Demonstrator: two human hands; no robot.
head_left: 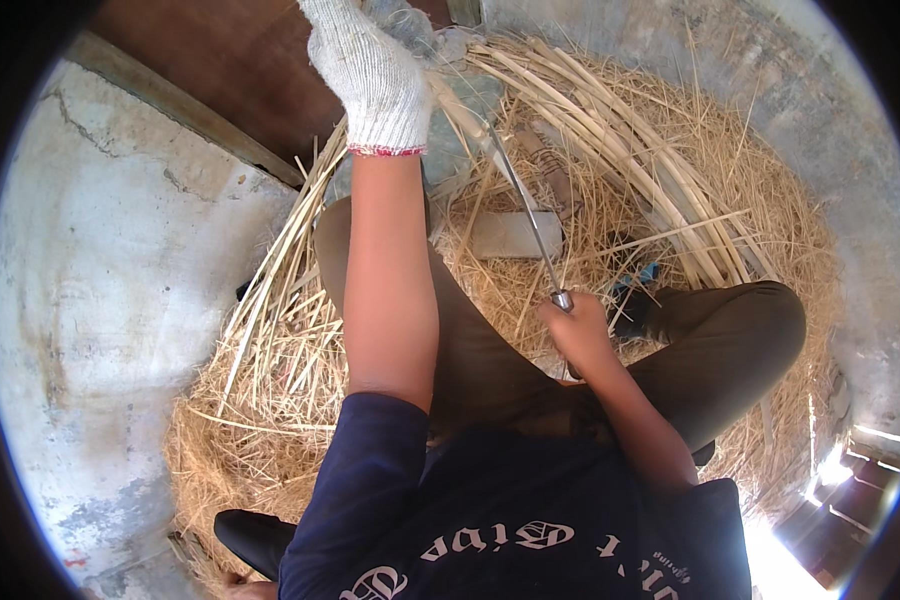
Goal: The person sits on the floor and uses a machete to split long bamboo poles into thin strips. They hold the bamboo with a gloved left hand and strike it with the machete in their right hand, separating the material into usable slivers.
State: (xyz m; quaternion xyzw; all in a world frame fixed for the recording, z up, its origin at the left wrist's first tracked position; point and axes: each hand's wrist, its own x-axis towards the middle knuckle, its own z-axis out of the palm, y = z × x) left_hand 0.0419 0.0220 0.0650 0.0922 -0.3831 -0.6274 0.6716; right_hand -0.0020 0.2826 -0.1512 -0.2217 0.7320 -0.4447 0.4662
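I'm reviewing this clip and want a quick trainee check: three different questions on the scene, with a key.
1. Which hand wears the white glove?
2. True or false: the right hand is empty.
3. Multiple choice: where does the pale rectangular block lie? (a) on the person's lap; (b) amid the straw-like fibres; (c) on a shelf.

Key:
1. The left hand.
2. False: it grips a long-bladed knife.
3. b.

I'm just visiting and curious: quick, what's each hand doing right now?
Gloved left hand: cannot be told, partly beyond the picture's edge.
Right hand: closed, holding a long-bladed knife.
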